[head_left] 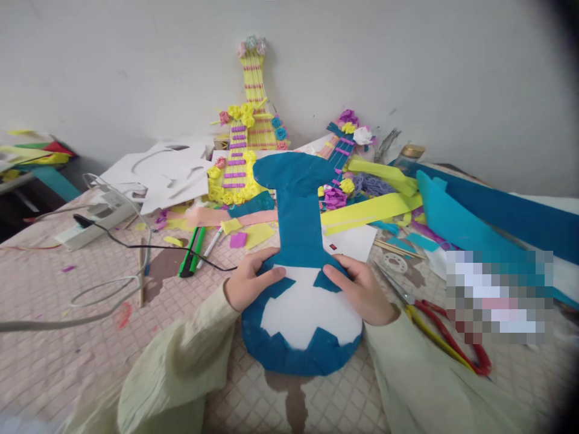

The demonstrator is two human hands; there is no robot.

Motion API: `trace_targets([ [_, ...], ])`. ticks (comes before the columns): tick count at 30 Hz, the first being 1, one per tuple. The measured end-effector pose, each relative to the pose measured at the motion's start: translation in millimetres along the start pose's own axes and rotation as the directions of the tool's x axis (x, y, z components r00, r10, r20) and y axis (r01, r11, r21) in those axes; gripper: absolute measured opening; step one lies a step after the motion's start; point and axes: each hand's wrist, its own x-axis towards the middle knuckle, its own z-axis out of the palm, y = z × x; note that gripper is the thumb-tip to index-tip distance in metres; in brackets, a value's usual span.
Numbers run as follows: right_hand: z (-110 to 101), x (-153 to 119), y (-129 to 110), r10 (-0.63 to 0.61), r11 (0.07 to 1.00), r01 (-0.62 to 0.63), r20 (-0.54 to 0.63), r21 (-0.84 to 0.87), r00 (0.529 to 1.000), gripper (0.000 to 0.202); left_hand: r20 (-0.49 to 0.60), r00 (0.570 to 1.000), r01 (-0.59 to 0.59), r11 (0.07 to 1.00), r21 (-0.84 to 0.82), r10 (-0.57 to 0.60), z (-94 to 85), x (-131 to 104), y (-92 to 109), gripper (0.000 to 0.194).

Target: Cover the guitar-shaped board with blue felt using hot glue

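Note:
A guitar-shaped board cutout (299, 226) is held upright in front of me, its wide round end lowest. Blue crepe paper covers its head and neck and is folded over the round body's edges in jagged flaps, with white board bare in the middle. My left hand (257, 280) grips the left shoulder of the body, thumb lying on the front. On the opposite shoulder, my right hand (364, 288) is closed the same way, thumb on a blue flap. The fingers behind the cutout are hidden. Scissors with red and yellow handles (441, 331) lie to the right of my right hand.
Decorated yellow paper guitars (256, 96) lean against the wall. A green utility knife (192, 250), a power strip (97, 220) with cables, and white board offcuts (167, 175) lie left. Yellow crepe strips (371, 211), blue crepe paper (484, 226) and a lidded jar (409, 158) are right.

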Motion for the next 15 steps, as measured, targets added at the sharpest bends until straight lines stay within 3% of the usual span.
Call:
trace_targets([
  [7, 0.1, -0.3, 1.8, -0.015, 1.000, 0.015, -0.022, -0.002, 1.000, 0.027, -0.010, 0.999, -0.053, 0.994, 0.091, 0.054, -1.9, 0.4, 1.2, 0.036],
  [12, -1.1, -0.9, 2.6, 0.009, 0.989, -0.014, 0.033, 0.146, 0.999, 0.024, -0.018, 1.000, -0.001, 0.998, 0.057, 0.002, 0.8, 1.0, -4.2, 0.031],
  [15, -1.0, -0.6, 1.8, 0.039, 0.987, -0.043, 0.029, 0.153, 0.999, 0.025, -0.094, 0.994, 0.057, 0.998, 0.034, -0.054, 3.1, 1.3, -5.4, 0.032],
])
